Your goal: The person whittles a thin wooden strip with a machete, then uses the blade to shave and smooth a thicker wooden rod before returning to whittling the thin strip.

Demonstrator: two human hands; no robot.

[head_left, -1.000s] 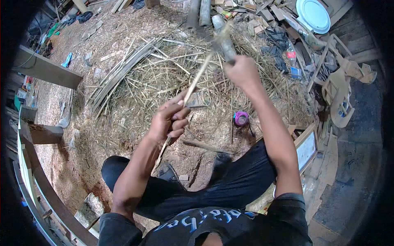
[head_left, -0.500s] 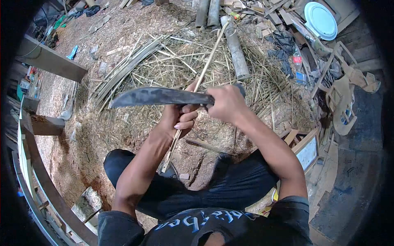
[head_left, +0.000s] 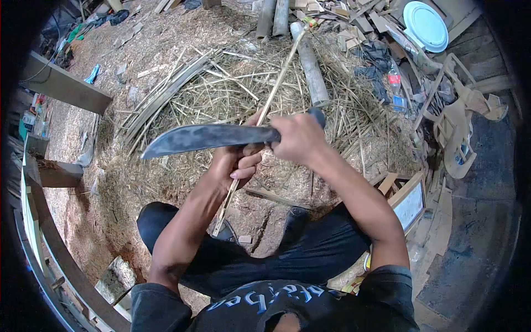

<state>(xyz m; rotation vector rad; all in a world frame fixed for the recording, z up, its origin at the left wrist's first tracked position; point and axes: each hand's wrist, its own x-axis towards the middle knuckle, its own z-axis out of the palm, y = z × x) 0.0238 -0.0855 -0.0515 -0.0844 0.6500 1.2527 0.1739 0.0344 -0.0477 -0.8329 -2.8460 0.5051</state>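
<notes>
My right hand (head_left: 298, 137) is wrapped round the dark handle of a machete (head_left: 199, 137), whose broad blade points left and lies across in front of my left hand. My left hand (head_left: 243, 165) is closed round a long thin bamboo strip (head_left: 279, 80). The strip runs slantwise from near my feet up to the far bamboo poles. The blade crosses over the strip close to my left fingers, which it partly hides. Whether the edge touches the strip I cannot tell.
Bamboo shavings (head_left: 221, 99) and split slats (head_left: 166, 94) cover the ground ahead. A round bamboo pole (head_left: 311, 69) lies beyond my right hand. A wooden frame (head_left: 406, 202) stands to the right, a post (head_left: 66, 83) to the left. A pale blue lid (head_left: 425, 26) lies at back right.
The machete blade has turned so more of its broad side shows, and its tip sits slightly lower. Both hands still hold the same things; the whole view has shifted a little.
</notes>
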